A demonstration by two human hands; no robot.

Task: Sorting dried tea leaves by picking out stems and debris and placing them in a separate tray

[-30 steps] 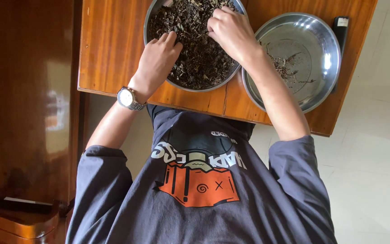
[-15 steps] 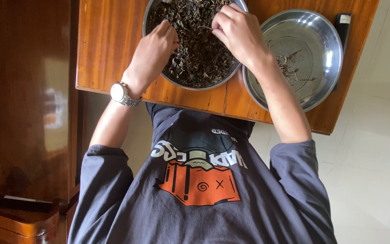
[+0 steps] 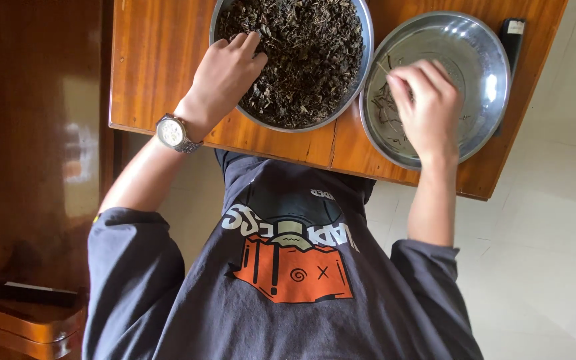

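Note:
A steel bowl (image 3: 369, 47) heaped with dark dried leaves (image 3: 308, 60) sits on a wooden table (image 3: 155, 67). My left hand (image 3: 225, 70), with a wristwatch (image 3: 170, 132) on its wrist, rests its fingertips in the leaves at the bowl's left side. To the right stands a second steel bowl (image 3: 485, 73) holding only a few thin twigs (image 3: 385, 110). My right hand (image 3: 425, 107) hovers over this bowl, fingers curled downward. What lies under those fingers is hidden.
A slim black object (image 3: 511, 40) lies on the table beside the right bowl. A dark wooden cabinet (image 3: 35, 133) stands at the left, with a low wooden piece (image 3: 21, 320) below it. Pale floor tiles (image 3: 555, 233) lie at the right.
My right hand has left the bowl of leaves and moved right, over the second bowl. My left hand stays in the leaves, shifted slightly.

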